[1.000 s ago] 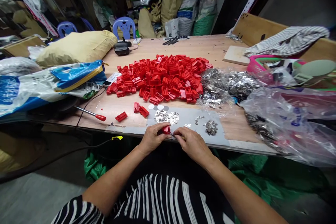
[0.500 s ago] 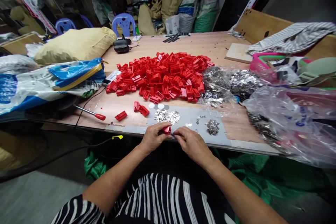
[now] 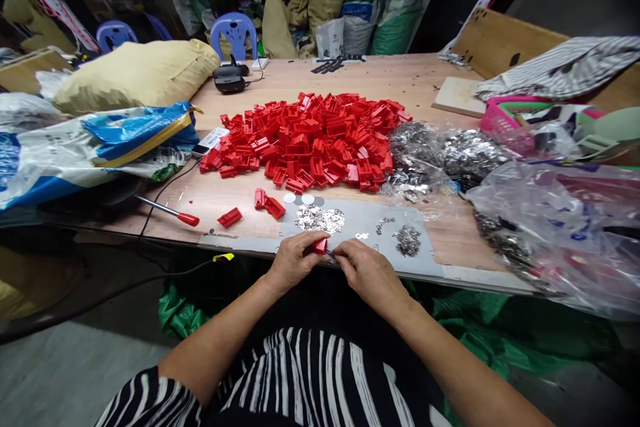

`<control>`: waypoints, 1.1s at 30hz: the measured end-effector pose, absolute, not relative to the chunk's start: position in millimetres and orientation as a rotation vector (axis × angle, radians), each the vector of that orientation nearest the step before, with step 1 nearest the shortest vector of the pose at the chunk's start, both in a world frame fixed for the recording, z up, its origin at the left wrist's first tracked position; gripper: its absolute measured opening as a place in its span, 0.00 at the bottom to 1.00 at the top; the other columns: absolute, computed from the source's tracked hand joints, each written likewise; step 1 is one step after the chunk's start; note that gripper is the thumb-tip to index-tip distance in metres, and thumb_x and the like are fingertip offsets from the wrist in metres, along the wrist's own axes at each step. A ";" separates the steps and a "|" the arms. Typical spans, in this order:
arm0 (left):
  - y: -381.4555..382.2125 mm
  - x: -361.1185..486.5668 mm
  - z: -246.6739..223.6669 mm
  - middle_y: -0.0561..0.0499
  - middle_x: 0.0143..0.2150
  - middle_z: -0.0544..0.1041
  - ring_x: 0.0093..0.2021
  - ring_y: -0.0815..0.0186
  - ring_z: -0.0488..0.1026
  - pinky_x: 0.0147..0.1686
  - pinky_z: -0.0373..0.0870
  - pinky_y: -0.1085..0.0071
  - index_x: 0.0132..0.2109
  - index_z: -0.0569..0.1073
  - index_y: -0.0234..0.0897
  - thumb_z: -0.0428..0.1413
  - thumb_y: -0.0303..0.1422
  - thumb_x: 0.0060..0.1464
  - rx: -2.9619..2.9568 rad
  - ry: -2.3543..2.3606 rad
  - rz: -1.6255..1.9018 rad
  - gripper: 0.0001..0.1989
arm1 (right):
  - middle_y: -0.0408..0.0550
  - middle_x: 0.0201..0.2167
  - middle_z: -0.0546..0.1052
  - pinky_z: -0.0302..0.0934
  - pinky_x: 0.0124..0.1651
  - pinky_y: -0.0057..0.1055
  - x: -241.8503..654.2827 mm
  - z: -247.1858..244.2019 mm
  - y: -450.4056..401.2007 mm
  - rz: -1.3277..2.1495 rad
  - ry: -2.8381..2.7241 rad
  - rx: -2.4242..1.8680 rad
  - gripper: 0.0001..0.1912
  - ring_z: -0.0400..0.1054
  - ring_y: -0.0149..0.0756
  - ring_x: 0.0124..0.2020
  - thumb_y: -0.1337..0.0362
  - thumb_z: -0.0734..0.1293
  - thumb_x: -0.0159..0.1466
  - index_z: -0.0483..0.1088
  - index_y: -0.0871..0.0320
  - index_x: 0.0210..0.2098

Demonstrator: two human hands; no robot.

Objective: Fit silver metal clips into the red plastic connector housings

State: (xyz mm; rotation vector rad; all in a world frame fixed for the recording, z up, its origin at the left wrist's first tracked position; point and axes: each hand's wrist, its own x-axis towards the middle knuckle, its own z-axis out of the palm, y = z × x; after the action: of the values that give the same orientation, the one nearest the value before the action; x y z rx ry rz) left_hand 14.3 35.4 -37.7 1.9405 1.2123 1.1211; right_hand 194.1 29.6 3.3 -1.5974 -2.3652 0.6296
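My left hand (image 3: 295,260) is closed around a small red plastic housing (image 3: 321,246) at the table's front edge. Close beside it, my right hand (image 3: 364,269) pinches a thin dark tool (image 3: 331,254), its tip at the housing's open end; the tool's exact kind is hidden by my fingers. Just beyond both hands, a heap of flat silvery metal pieces (image 3: 320,219) lies on a grey mat (image 3: 373,213). A smaller pile of metal parts (image 3: 408,241) sits to the right on that mat. Several loose red housings (image 3: 230,217) lie to the left.
A large heap of red housings (image 3: 310,140) fills the table's middle. Clear bags of metal parts (image 3: 425,153) and a pink basket (image 3: 500,119) stand right. At left are a red-tipped lever (image 3: 187,219), a blue-white sack (image 3: 100,147) and a beige sack (image 3: 140,77).
The view has shifted slightly. Both hands keep nearly the same position, the red housing and thin tool still held together between them.
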 end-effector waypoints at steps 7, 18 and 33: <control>36.1 14.4 -36.6 0.47 0.47 0.79 0.47 0.61 0.76 0.49 0.71 0.64 0.49 0.74 0.39 0.63 0.28 0.48 1.886 1.248 1.092 0.19 | 0.46 0.39 0.74 0.59 0.37 0.29 188.9 2.9 26.6 0.540 -2.403 -1.664 0.10 0.71 0.36 0.39 0.66 0.58 0.67 0.70 0.54 0.42; 17.7 23.0 -8.2 0.53 0.37 0.76 0.36 0.68 0.74 0.40 0.69 0.71 0.43 0.70 0.39 0.64 0.31 0.45 1.101 1.066 1.277 0.17 | 0.42 0.30 0.73 0.60 0.40 0.32 210.0 6.4 24.1 1.047 -2.062 -1.237 0.13 0.68 0.34 0.32 0.63 0.54 0.69 0.61 0.54 0.51; 6.9 36.5 4.7 0.45 0.35 0.80 0.36 0.64 0.79 0.49 0.72 0.64 0.39 0.73 0.29 0.56 0.29 0.57 0.135 0.665 1.112 0.05 | 0.39 0.22 0.72 0.59 0.33 0.27 207.2 20.3 18.5 1.023 -2.101 -1.165 0.19 0.67 0.32 0.25 0.59 0.57 0.69 0.62 0.53 0.58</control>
State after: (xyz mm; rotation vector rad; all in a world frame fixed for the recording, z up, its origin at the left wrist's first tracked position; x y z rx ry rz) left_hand 36.5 6.9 4.7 0.1351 0.6652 1.1122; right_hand 207.2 18.5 20.3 -1.1647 -2.1013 1.0228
